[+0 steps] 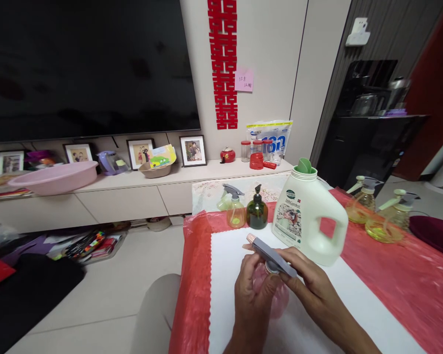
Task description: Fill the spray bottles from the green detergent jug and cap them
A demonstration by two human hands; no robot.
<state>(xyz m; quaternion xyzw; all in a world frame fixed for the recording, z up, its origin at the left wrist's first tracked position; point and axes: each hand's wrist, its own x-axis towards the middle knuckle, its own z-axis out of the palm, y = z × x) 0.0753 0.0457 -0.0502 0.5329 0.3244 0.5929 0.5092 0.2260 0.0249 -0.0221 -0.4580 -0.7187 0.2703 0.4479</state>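
My left hand (251, 300) is wrapped around a pink see-through spray bottle (280, 301). The fingers of my right hand (313, 287) close on its grey spray head (273, 255), near the collar. That head tilts, with its pink nozzle pointing up and left. Just beyond my hands stands a large pale green jug (310, 216) with a handle and a green scoop (304, 166) in its mouth. Left of the jug are a dark green pump bottle (257, 211) and a yellowish spray bottle (236, 215) with a grey head. Whether the pink bottle holds liquid, I cannot tell.
A white mat (229, 275) lies over a red plastic cover (194, 275) on the table. Several yellowish spray bottles stand at right, beside a dark red round object (433, 235). Behind, a low cabinet (114, 199) carries framed photos, a pink basin (59, 178) and red-lidded jars.
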